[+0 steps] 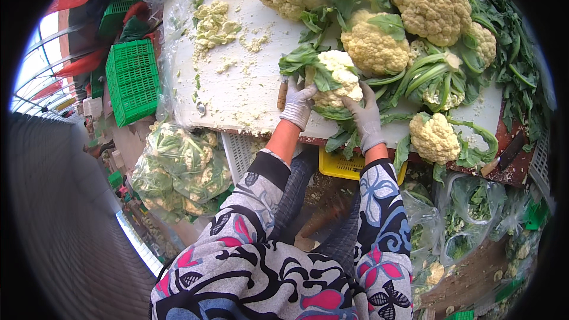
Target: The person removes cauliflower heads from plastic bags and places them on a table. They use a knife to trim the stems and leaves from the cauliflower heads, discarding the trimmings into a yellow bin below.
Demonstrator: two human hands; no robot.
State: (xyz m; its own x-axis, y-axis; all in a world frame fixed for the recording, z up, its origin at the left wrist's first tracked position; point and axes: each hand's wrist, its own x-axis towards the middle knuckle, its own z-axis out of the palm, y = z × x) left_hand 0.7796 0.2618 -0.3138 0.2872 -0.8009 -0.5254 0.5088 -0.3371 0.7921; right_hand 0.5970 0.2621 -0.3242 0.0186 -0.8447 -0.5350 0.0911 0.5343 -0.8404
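Observation:
Between my two gloved hands is a pale cauliflower (341,77) with some green leaves still around it, at the near edge of the white table. My left hand (298,105) grips its left side. On its lower right side, my right hand (366,120) is closed against the curd. A knife with a wooden handle (282,93) lies just left of my left hand, its blade hidden. Several larger, yellowish cauliflowers (374,44) are heaped beyond and to the right. One small cauliflower (434,138) sits at the table edge right of my right hand.
Trimmed crumbs (216,26) lie scattered over the white tabletop (240,74). A second knife (502,160) rests at the right edge. Below are a yellow crate (338,165) and a plastic bag of cauliflower (178,169). A green crate (133,82) stands left; leaves (515,53) pile up right.

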